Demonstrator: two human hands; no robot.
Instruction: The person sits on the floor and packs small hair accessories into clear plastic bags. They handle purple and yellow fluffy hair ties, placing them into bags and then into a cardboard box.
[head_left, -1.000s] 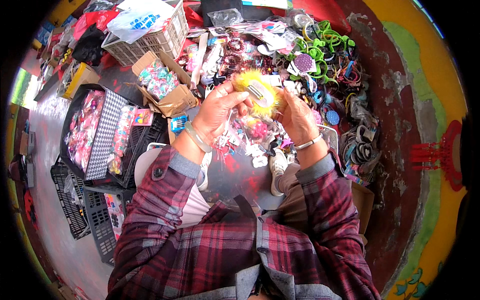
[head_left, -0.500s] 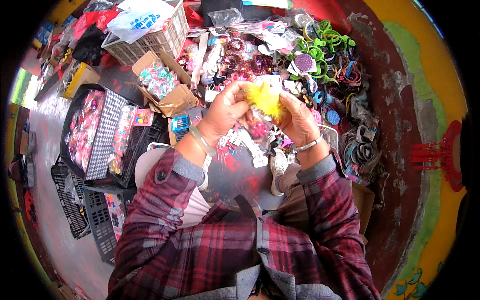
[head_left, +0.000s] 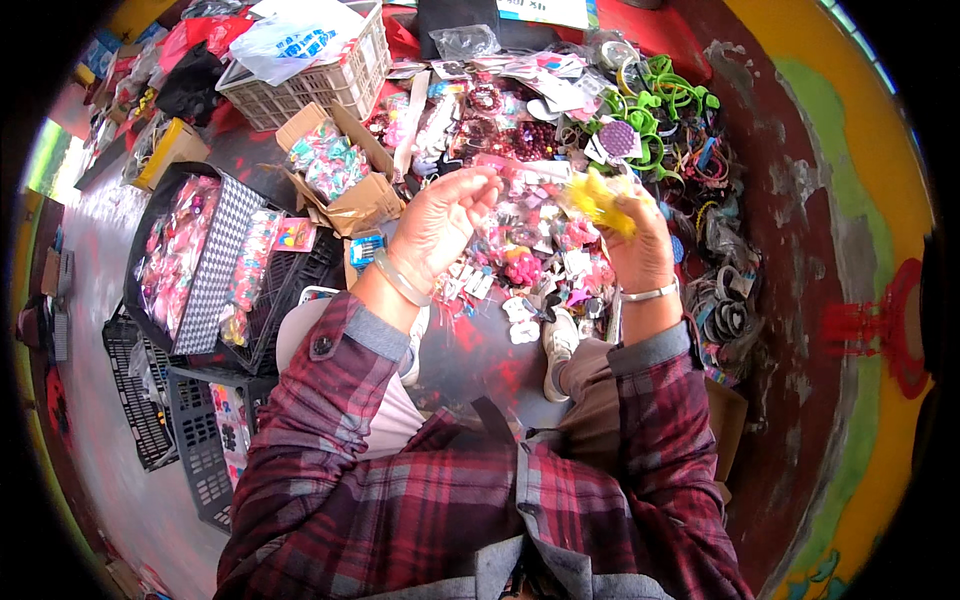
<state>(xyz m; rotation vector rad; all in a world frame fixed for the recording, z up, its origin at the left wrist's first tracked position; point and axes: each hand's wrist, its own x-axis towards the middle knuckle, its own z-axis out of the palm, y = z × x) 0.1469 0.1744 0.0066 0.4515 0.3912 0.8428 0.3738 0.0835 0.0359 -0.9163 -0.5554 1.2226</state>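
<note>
A fluffy yellow feathery piece [head_left: 597,200] is gripped in my right hand [head_left: 643,245], above the right part of the accessory heap. My left hand [head_left: 440,222] is off to the left of it, palm turned inward, fingers loosely curled and apart, holding nothing. Below and between the hands lie small packaged hair accessories, among them a bright pink bobble-like cluster [head_left: 523,268] and white carded pieces [head_left: 521,318]. A round purple dotted piece [head_left: 617,139] rests just beyond my right hand, beside green headbands [head_left: 650,120].
To the left are an opened cardboard box [head_left: 368,205] of packets, a black bin [head_left: 150,255] with bagged pink items, and black plastic crates [head_left: 200,450]. A pale crate [head_left: 345,85] stands at the back left. A dark red wall base [head_left: 790,330] curves along the right.
My left hand has let go of the yellow fluffy piece and moved apart from it. My right hand has carried it to the right.
</note>
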